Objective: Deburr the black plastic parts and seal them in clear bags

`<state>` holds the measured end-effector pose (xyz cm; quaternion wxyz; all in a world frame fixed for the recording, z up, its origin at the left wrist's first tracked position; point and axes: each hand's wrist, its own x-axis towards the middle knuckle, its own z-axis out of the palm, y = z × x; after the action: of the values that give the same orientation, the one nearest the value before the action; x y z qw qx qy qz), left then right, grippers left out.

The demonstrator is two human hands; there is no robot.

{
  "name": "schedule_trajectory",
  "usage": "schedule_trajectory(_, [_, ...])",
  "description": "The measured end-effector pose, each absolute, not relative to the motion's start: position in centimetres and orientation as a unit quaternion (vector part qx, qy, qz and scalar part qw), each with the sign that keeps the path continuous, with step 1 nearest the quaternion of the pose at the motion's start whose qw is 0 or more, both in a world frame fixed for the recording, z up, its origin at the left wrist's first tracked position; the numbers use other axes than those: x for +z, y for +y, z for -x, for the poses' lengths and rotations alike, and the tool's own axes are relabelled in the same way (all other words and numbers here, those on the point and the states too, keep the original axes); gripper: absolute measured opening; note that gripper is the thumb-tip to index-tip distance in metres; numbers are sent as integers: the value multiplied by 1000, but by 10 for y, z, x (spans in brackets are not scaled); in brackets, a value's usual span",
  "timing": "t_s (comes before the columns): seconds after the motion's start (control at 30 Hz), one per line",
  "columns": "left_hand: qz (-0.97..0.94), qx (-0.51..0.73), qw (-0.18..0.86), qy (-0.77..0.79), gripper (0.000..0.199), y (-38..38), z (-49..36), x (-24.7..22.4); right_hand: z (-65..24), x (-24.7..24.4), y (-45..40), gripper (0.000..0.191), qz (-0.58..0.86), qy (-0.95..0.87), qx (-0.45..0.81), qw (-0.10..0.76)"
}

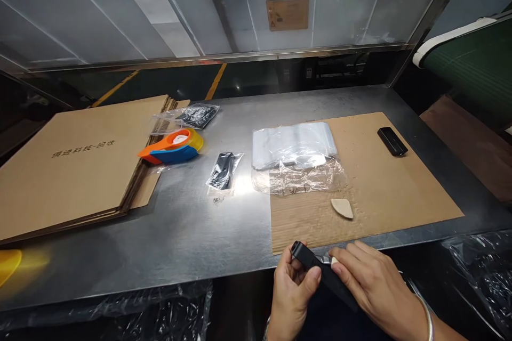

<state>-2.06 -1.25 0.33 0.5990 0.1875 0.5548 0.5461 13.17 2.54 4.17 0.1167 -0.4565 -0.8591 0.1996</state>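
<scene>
Near the table's front edge, my left hand grips one end of a long black plastic part, thumb on top. My right hand is closed beside the part's middle, pinching a small pale piece against it; most of that piece is hidden by the fingers. Just beyond the hands, a beige wedge-shaped pad lies on a flat cardboard sheet. A stack of clear plastic bags rests partly on that sheet. Towards its back right corner sits a small black tray-like part.
Flat cardboard boxes are stacked on the left of the metal table. Beside them lie an orange and blue tape dispenser and a bagged black item. Another bagged black part lies mid-table. A green conveyor stands at right.
</scene>
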Motion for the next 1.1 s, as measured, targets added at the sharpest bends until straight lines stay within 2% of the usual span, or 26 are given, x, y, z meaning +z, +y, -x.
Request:
schedule_trajectory(0.13, [-187,545,606,547,54,-14,17,3,-136,34,31,34,481,-837,241,97])
schedule_trajectory(0.33, [-190,536,628,531,52,-13,16,-1,-140,40,38,33,478,-816,298,128])
schedule_trajectory(0.6, [-172,542,639,518,49,-13,14,3,-135,46,32,26,438,-853,258,118])
schedule_trajectory(1.1, [-193,532,643,516,48,-15,16,2,-136,41,27,27,441,-860,220,128])
